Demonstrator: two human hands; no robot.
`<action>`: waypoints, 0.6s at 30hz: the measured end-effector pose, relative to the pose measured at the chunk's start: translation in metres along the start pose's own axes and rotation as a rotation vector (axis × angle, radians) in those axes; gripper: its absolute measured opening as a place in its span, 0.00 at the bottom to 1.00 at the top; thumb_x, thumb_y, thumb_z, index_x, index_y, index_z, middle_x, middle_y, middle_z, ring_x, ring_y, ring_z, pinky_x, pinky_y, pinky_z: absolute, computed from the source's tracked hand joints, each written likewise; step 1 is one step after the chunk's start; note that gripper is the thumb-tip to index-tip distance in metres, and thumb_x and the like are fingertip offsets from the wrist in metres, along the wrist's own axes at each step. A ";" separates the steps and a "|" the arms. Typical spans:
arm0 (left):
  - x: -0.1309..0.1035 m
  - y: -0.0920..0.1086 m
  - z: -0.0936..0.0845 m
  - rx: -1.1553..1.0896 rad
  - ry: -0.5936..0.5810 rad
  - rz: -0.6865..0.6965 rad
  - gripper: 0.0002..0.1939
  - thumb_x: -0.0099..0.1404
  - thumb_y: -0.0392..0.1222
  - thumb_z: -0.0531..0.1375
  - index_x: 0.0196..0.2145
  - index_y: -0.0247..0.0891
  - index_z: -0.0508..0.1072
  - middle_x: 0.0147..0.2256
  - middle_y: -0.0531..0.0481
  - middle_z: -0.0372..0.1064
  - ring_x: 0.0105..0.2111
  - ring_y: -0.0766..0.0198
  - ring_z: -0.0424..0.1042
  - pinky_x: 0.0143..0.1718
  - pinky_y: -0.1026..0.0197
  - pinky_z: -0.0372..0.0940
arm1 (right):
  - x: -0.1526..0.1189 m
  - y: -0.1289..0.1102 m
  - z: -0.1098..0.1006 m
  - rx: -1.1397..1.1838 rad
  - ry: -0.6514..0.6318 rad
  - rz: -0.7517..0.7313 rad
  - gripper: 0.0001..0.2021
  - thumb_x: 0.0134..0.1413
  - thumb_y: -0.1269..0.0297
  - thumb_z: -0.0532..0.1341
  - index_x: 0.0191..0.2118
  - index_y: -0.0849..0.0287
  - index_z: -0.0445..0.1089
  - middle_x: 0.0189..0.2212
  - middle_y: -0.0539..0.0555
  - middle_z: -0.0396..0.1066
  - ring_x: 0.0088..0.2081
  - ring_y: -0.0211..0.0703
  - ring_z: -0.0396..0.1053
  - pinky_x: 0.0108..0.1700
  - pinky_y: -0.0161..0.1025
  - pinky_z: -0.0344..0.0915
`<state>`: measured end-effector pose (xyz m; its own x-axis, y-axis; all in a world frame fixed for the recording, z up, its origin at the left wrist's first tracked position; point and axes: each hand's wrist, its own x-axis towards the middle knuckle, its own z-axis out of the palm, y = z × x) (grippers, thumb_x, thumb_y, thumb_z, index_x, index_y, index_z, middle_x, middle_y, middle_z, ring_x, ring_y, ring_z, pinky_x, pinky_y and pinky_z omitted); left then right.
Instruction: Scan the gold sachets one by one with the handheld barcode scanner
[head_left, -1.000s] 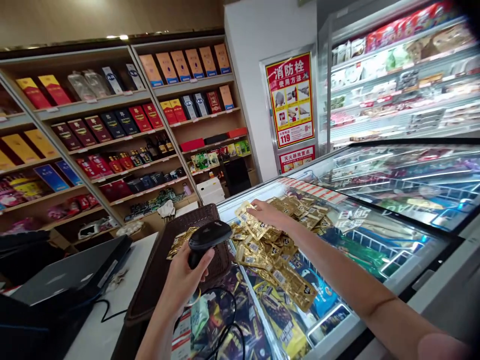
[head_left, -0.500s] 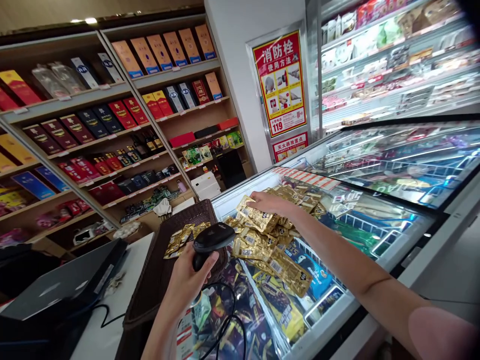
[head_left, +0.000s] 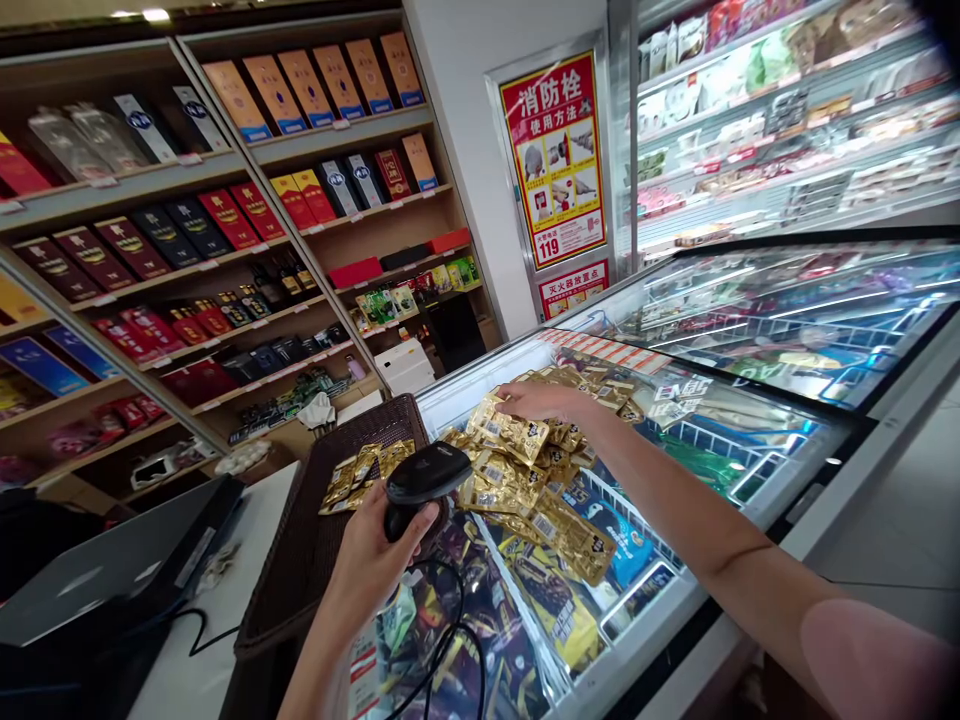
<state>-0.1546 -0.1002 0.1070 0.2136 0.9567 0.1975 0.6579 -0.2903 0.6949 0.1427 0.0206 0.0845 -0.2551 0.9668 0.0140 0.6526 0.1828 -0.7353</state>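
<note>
My left hand (head_left: 386, 545) is wrapped round the handle of a black barcode scanner (head_left: 427, 474), whose head points right toward the gold packets. A black cable hangs down from it. My right hand (head_left: 541, 402) pinches a gold foil packet (head_left: 504, 430) at its upper edge, over a heap of similar gold packets (head_left: 517, 490). That heap lies on the glass lid of a chest freezer. Left of the scanner, more gold packets (head_left: 356, 480) lie in a dark brown woven basket (head_left: 281, 585).
The chest freezer (head_left: 795, 390) stretches to the right, with bagged goods under its glass. A dark laptop-like device (head_left: 120, 565) stands on a white counter (head_left: 202, 600) at the left. Shelves of boxes (head_left: 285, 240) and a red poster (head_left: 555, 160) are behind.
The camera view has shifted slightly, so the shelves and basket appear further left. Both hands keep their holds on the scanner and the gold packet, nearly unmoved.
</note>
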 end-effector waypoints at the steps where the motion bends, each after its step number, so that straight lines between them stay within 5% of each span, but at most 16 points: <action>1: 0.000 0.000 0.000 0.003 -0.006 -0.002 0.20 0.58 0.60 0.61 0.32 0.38 0.71 0.25 0.52 0.65 0.21 0.62 0.70 0.22 0.62 0.65 | 0.001 0.000 0.000 -0.001 0.000 -0.001 0.13 0.60 0.52 0.57 0.43 0.54 0.70 0.40 0.54 0.73 0.40 0.47 0.68 0.37 0.37 0.60; 11: -0.001 0.007 -0.004 0.013 -0.021 -0.063 0.24 0.56 0.64 0.61 0.31 0.39 0.71 0.22 0.52 0.65 0.21 0.61 0.69 0.22 0.61 0.64 | -0.001 0.000 -0.005 0.029 0.064 -0.005 0.10 0.59 0.56 0.59 0.39 0.57 0.70 0.36 0.54 0.73 0.35 0.44 0.68 0.35 0.36 0.60; 18: -0.005 0.008 -0.013 -0.048 0.195 -0.121 0.27 0.51 0.68 0.62 0.31 0.40 0.71 0.20 0.54 0.65 0.20 0.62 0.67 0.21 0.63 0.61 | 0.003 0.055 -0.060 0.011 0.604 0.133 0.17 0.65 0.60 0.51 0.53 0.60 0.69 0.48 0.60 0.73 0.45 0.49 0.70 0.43 0.38 0.63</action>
<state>-0.1602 -0.1071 0.1206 -0.0112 0.9714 0.2374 0.6341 -0.1767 0.7528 0.2209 0.0443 0.0847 0.2787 0.9121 0.3006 0.6431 0.0553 -0.7638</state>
